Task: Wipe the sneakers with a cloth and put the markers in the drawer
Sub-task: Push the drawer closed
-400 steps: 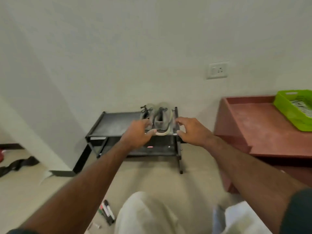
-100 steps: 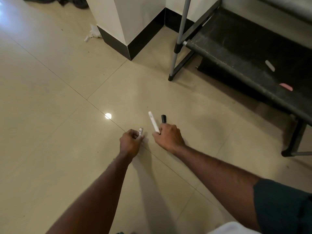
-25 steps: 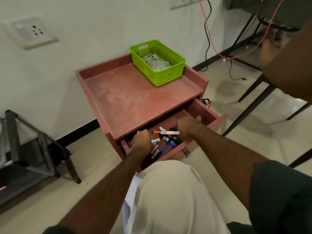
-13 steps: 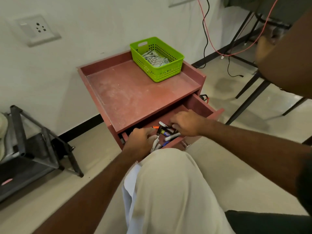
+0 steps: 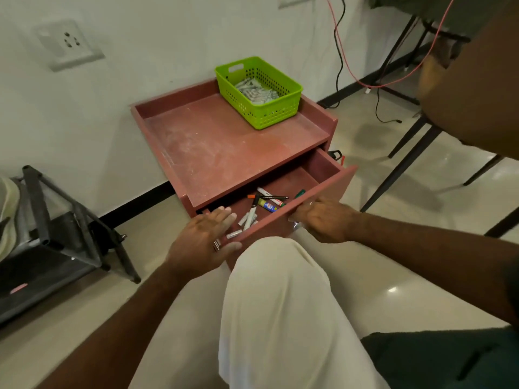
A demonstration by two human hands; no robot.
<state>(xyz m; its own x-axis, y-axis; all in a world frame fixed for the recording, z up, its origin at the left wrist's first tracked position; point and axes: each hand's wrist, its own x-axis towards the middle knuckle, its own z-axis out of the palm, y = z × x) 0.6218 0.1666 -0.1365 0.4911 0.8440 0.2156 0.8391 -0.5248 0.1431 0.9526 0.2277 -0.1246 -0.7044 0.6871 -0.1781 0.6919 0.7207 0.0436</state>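
Note:
The red cabinet's drawer (image 5: 335,189) stands pulled out. Several markers (image 5: 269,199) and small pens lie loose on its floor. My left hand (image 5: 205,242) hovers flat over the drawer's left front corner, fingers straight, holding nothing. My right hand (image 5: 323,220) curls round the top edge of the drawer front near its right half. A pale sneaker (image 5: 7,214) shows at the far left on the black shoe rack (image 5: 70,220). No cloth is in view.
A green basket (image 5: 259,92) sits on the red cabinet top (image 5: 219,147) at the back right. My knee in light trousers (image 5: 280,304) is just below the drawer. Another person's arm (image 5: 477,94) fills the upper right; black chair legs (image 5: 407,169) and cables stand behind.
Both hands have come out of the drawer. The markers they held now lie inside it. My left hand has opened flat, and my right hand has moved onto the drawer front.

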